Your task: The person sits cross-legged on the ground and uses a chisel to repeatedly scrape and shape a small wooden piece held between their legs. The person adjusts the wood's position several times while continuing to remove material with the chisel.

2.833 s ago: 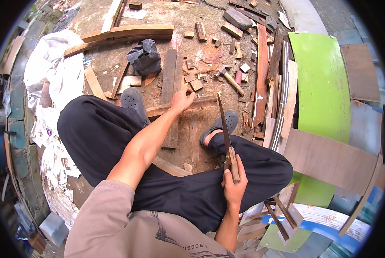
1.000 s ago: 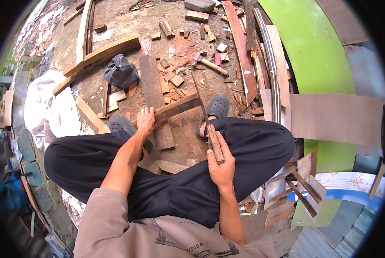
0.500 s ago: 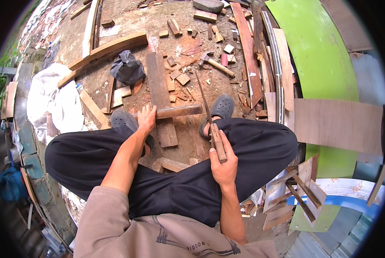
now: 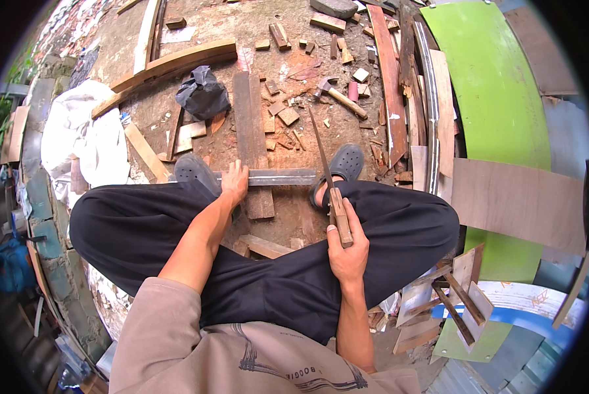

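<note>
My left hand (image 4: 233, 182) is closed over a narrow wooden strip (image 4: 282, 176) that lies crosswise on a long dark plank (image 4: 249, 118). A greyish face with a pale line along it is turned up on the strip. In my right hand (image 4: 348, 253) is a handsaw (image 4: 339, 210), gripped by its wooden handle. Its thin brown blade points away from me and to the left, past the strip's right end and close to my right shoe (image 4: 347, 163). My left shoe (image 4: 192, 172) is beside the strip's left part.
A hammer (image 4: 342, 98) and several wood offcuts (image 4: 288, 116) lie beyond the strip. A black plastic bag (image 4: 203, 93) and white cloth (image 4: 87, 141) are at the left. Long boards (image 4: 389, 92) and a green panel (image 4: 488, 79) line the right side.
The strip under my left hand has been turned, from its brown face up to its greyish, pale-lined face. My right hand keeps its hold on the saw. The view has shifted slightly.
</note>
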A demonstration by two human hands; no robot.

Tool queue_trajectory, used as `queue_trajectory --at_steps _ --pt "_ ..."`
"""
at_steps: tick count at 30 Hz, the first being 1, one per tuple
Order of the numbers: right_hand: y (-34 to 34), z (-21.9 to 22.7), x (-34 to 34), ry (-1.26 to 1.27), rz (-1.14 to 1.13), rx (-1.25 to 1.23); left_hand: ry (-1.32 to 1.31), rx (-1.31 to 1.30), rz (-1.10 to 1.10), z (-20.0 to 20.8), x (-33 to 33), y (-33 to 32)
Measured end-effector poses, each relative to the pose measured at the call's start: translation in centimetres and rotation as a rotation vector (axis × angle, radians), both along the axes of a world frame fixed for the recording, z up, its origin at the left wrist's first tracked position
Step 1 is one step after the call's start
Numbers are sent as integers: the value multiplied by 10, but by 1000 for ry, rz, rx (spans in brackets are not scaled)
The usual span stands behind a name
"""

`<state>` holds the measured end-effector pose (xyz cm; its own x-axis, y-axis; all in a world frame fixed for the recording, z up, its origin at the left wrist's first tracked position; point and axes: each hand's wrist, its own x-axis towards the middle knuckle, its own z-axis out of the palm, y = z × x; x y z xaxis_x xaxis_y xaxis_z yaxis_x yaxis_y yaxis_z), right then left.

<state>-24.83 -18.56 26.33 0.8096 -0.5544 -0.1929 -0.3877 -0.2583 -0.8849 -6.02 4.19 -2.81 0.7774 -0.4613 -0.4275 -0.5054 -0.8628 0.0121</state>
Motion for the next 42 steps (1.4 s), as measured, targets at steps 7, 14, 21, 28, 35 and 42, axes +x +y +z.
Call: queue_trajectory --at_steps 7,14,21,28,35,42 --pt "-1 -2 1 -7 11 -3 378 -193 -13 32 40 20" --pt "0 1 2 13 14 -17 116 -256 -15 5 35 31" --pt "1 1 1 12 14 -29 214 -186 221 8 50 7" --pt "0 -1 1 15 11 -65 287 -21 186 18 66 -9" --pt "0 -1 1 4 20 -60 193 -72 211 4 61 -3" --pt "0 0 2 -3 27 -70 161 -39 109 26 45 -6"
